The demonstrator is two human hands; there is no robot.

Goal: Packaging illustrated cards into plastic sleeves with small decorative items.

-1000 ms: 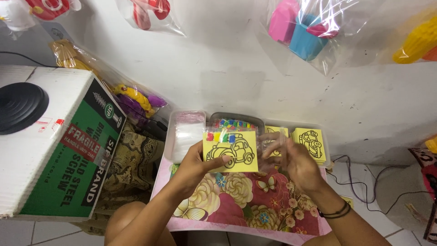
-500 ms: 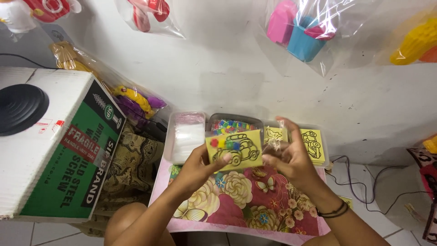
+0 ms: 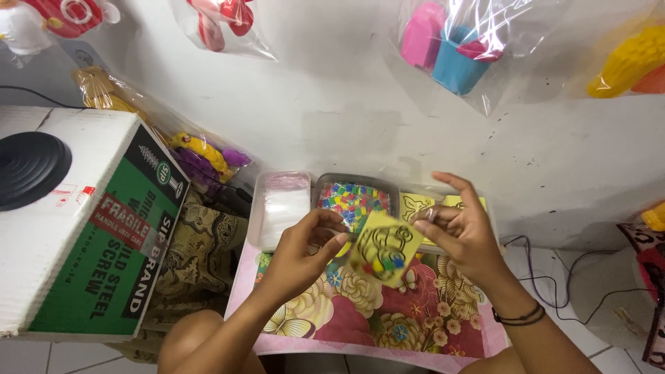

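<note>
Your left hand [image 3: 301, 246] pinches the left edge of a small yellow card [image 3: 385, 248] printed with a black outline drawing and a few coloured dots, thumb on top and fingers curled beneath it. Your right hand [image 3: 460, 232] meets the card's right side with its fingers partly spread; you cannot tell how firmly it grips. The card hangs tilted above a low table covered with a pink floral cloth [image 3: 388, 318]. Just behind the card sits a shallow tray of small multicoloured pieces [image 3: 353, 201], with a stack of clear plastic sleeves [image 3: 282, 208] to its left and more yellow cards [image 3: 414, 204] to its right. Farther left stands a green and white cardboard box [image 3: 90, 228] with a black disc [image 3: 28, 170] on top. Bagged toys [image 3: 450, 48] hang on the white wall above.
</note>
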